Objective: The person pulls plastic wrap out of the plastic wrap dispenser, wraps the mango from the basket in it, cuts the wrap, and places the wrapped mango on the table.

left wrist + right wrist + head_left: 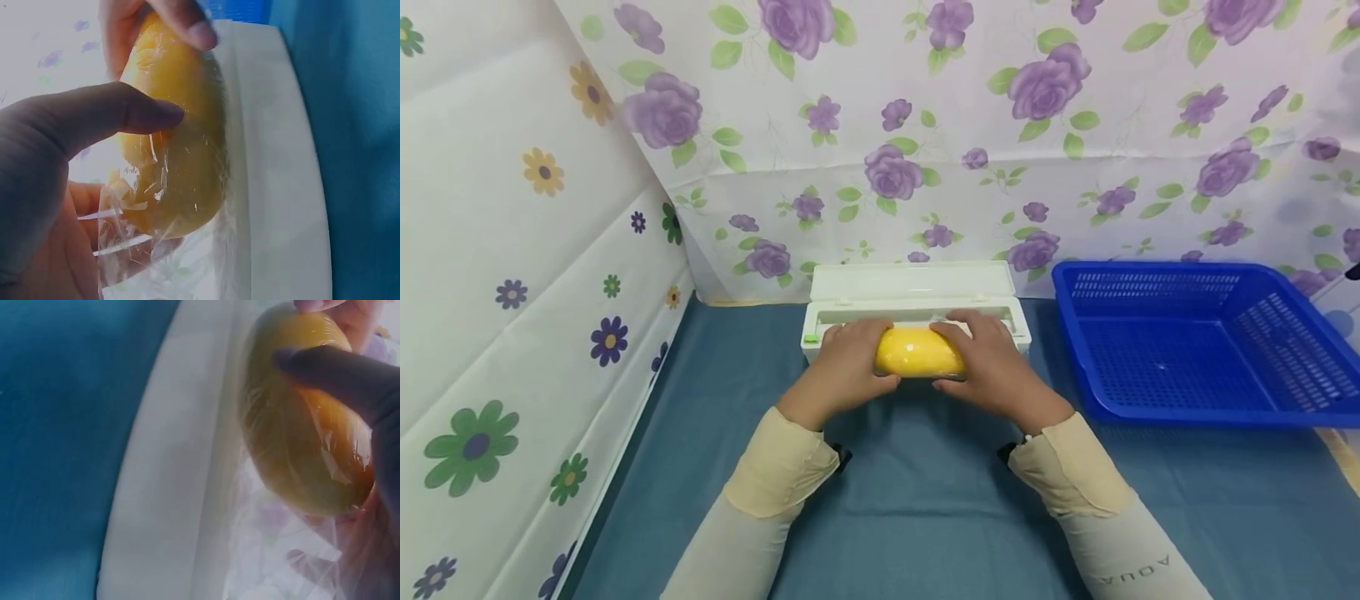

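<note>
Both hands hold a yellow mango wrapped in clear cling film, one at each end. My left hand grips its left end, with the thumb across the near side in the left wrist view. On the right end, my right hand has its thumb laid over the mango and its fingers behind. Loose cling film hangs past the fruit's end. Just behind the hands stands a white cling film dispenser with its lid raised; the mango and hands hide part of its front.
A blue plastic basket with perforated sides stands to the right of the dispenser. Blue-green cloth covers the table. Flower-printed sheeting rises behind and on the left. A small green piece sits at the dispenser's left end.
</note>
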A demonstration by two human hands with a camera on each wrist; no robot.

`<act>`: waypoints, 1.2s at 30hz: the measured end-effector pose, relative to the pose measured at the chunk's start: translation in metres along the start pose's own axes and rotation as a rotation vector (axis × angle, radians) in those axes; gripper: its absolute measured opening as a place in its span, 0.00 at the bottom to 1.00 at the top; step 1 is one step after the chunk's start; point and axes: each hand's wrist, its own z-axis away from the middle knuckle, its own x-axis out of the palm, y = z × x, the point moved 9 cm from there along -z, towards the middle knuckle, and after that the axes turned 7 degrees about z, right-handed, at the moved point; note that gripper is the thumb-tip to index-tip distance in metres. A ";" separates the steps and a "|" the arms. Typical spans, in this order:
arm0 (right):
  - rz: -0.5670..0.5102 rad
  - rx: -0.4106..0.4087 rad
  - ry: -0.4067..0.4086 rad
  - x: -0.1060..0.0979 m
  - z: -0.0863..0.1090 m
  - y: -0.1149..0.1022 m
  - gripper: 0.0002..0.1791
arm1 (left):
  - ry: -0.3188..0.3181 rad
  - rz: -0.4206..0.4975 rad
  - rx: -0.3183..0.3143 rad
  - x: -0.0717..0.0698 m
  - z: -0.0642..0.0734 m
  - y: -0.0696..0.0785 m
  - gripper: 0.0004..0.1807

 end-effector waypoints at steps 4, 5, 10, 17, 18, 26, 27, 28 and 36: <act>0.002 0.009 0.008 -0.003 -0.001 0.002 0.41 | 0.014 0.049 -0.005 -0.003 -0.001 -0.001 0.40; 0.002 0.009 0.008 -0.004 -0.001 0.003 0.41 | 0.017 0.050 -0.003 -0.003 -0.001 -0.002 0.41; -0.014 0.014 -0.001 -0.003 0.000 0.004 0.41 | 0.024 0.053 0.000 -0.002 -0.001 -0.004 0.44; -0.060 0.010 0.026 -0.008 0.001 0.003 0.41 | 0.065 0.064 0.009 -0.006 -0.001 -0.006 0.41; -0.067 0.008 0.035 -0.010 0.001 0.003 0.41 | 0.071 0.069 0.017 -0.008 -0.001 -0.006 0.41; -0.110 -0.029 0.129 -0.023 0.004 0.000 0.40 | 0.159 0.130 0.085 -0.021 0.004 0.001 0.40; -0.113 -0.033 0.145 -0.025 0.004 -0.001 0.40 | 0.174 0.138 0.095 -0.022 0.005 0.002 0.40; -0.115 -0.037 0.162 -0.027 0.004 -0.001 0.40 | 0.188 0.143 0.107 -0.024 0.006 0.003 0.40; -0.123 -0.022 0.251 -0.040 0.004 -0.002 0.42 | 0.301 0.163 0.167 -0.036 0.008 0.011 0.40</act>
